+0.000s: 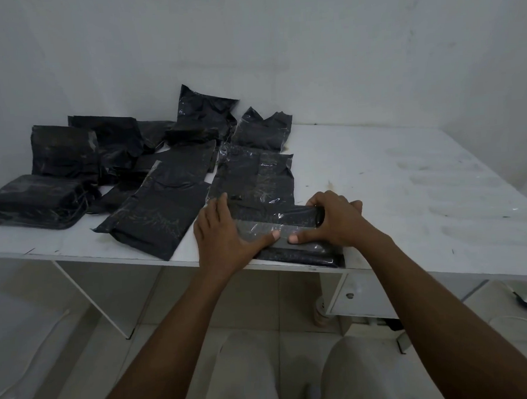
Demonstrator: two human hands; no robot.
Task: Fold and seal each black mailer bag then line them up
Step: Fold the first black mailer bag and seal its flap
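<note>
A black mailer bag (290,219) lies at the near edge of the white table (408,185), its grey flap folded over. My left hand (224,235) lies flat on the bag's left end, thumb pressing the flap. My right hand (333,217) curls over the bag's right end, with its thumb on the flap close to the left thumb. Several other black mailer bags (162,210) lie spread over the table's left half. A packed black bundle (36,199) sits at the far left.
A white wall stands close behind the table. The table's right half is bare and scuffed. Below the tabletop are a white leg panel (90,297) and a small cabinet door (353,298). My knees (296,377) show over a tiled floor.
</note>
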